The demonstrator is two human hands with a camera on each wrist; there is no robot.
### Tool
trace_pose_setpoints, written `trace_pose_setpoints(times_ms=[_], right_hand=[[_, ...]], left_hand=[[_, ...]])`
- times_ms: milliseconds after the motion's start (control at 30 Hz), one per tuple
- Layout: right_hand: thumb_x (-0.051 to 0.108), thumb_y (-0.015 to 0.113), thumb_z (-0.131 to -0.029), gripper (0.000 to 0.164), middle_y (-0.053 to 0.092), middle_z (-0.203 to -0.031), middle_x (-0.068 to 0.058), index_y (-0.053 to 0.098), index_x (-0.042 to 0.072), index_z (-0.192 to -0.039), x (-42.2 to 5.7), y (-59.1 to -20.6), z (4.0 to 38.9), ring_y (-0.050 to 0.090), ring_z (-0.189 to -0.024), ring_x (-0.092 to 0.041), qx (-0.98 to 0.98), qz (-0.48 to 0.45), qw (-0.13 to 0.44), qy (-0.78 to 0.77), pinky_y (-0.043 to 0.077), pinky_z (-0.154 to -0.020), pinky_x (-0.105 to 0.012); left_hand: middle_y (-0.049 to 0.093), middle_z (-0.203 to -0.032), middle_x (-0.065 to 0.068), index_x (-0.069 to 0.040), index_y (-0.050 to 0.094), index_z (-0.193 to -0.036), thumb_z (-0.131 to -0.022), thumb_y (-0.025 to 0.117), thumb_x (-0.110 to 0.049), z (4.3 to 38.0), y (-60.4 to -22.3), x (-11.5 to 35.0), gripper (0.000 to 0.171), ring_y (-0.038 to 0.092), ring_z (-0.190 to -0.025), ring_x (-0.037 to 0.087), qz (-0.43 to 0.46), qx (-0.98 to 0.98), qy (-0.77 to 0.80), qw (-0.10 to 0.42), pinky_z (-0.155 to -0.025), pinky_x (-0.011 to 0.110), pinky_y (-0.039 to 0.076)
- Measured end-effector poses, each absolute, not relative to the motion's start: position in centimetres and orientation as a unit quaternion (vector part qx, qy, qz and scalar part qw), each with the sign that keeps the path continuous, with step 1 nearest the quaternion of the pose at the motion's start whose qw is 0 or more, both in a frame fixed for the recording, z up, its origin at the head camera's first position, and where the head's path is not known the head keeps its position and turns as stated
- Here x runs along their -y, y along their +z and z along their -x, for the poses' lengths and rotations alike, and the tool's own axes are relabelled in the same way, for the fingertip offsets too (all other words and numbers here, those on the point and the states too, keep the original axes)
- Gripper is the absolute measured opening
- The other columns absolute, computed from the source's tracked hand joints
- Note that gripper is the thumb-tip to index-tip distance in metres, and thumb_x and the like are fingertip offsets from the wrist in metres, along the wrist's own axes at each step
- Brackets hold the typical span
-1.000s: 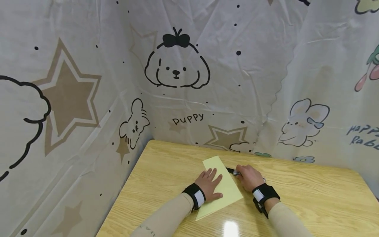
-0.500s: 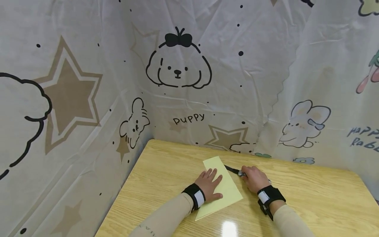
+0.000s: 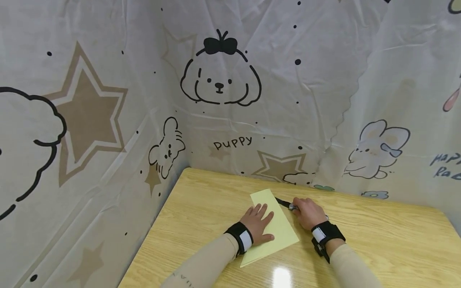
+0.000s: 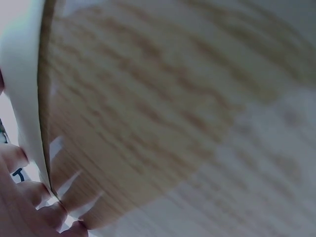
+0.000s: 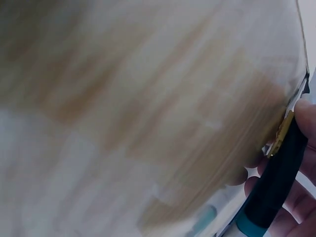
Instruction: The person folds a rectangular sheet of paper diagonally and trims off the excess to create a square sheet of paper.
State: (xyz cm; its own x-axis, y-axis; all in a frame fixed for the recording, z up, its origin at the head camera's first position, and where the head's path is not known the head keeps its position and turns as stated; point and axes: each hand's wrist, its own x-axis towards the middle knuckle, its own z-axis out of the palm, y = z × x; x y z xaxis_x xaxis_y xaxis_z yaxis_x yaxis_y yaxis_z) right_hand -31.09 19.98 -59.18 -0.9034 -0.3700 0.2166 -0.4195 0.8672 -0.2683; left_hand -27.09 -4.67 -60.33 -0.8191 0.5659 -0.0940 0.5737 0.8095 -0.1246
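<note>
A pale yellow folded sheet of paper (image 3: 279, 232) lies slanted on the wooden table. My left hand (image 3: 257, 226) rests flat on it with fingers spread, pressing its left part. To the right, my right hand (image 3: 309, 213) grips a knife (image 3: 283, 203) whose long black blade points up and left. The far end of the blade meets the paper's right edge, near the top corner. In the right wrist view, fingers curl round the dark handle (image 5: 279, 182), which has a teal band. In the left wrist view the fingertips (image 4: 52, 215) show beside the paper's edge.
The wood-grain table (image 3: 201, 208) backs onto a wall draped with a printed cloth (image 3: 281, 100) of cartoon animals and stars. Black straps (image 3: 239, 238) circle both wrists. A bright light reflection lies on the table near the front.
My right hand has drawn the knife away to the right, so more of the blade shows beside the paper, then shifted slightly away from me. The left hand stays on the paper.
</note>
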Motion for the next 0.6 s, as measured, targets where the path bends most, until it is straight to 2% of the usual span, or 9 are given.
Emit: trace_pose_setpoints(times_ms=[333,600], right_hand=[[0.005,0.081,-0.091,0.022,0.064,-0.079,-0.003,0.060,0.012,-0.089,-19.9,-59.6,31.1,0.058,-0.072,-0.024,0.961,-0.207,0.081,0.164,0.047,-0.056,-0.040],[0.005,0.082,-0.090,0.020,0.067,-0.081,-0.005,0.062,0.011,-0.092,-19.4,-59.4,32.2,0.062,-0.072,-0.027,0.961,-0.211,0.086,0.158,0.051,-0.055,-0.043]], left_hand=[[0.036,-0.171,0.007,-0.029,0.040,-0.165,-0.100,0.051,-0.073,26.8,-60.4,4.8,0.080,0.035,-0.157,0.027,-0.303,-0.950,-0.069,0.034,-0.125,0.043,0.034],[0.034,-0.172,0.007,-0.030,0.038,-0.166,-0.100,0.049,-0.075,27.2,-60.5,4.6,0.081,0.033,-0.158,0.026,-0.303,-0.950,-0.069,0.031,-0.126,0.044,0.033]])
